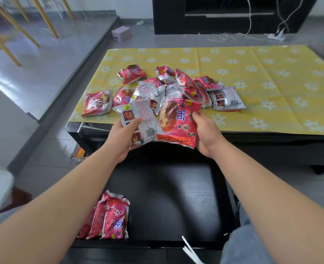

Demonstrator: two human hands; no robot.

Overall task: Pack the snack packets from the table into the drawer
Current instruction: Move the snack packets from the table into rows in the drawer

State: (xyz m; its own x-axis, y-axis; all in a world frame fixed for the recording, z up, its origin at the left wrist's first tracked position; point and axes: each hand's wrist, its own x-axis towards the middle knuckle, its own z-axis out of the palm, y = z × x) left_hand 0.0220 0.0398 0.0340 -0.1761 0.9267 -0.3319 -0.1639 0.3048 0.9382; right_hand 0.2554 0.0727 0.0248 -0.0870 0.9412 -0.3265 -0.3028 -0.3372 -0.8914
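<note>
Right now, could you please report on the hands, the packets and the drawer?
Left hand grips silver-backed packet, right hand grips pink packet, at the table edge. Stowed packets at open drawer left side. Pile lies on table. Path unobstructed.

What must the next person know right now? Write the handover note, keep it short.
Left hand: grips a silver-backed snack packet.
Right hand: grips a pink snack packet.
Done: a few packets stand at the left of the open drawer.
Left: put these two in, then the pile on the yellow tablecloth.
</note>
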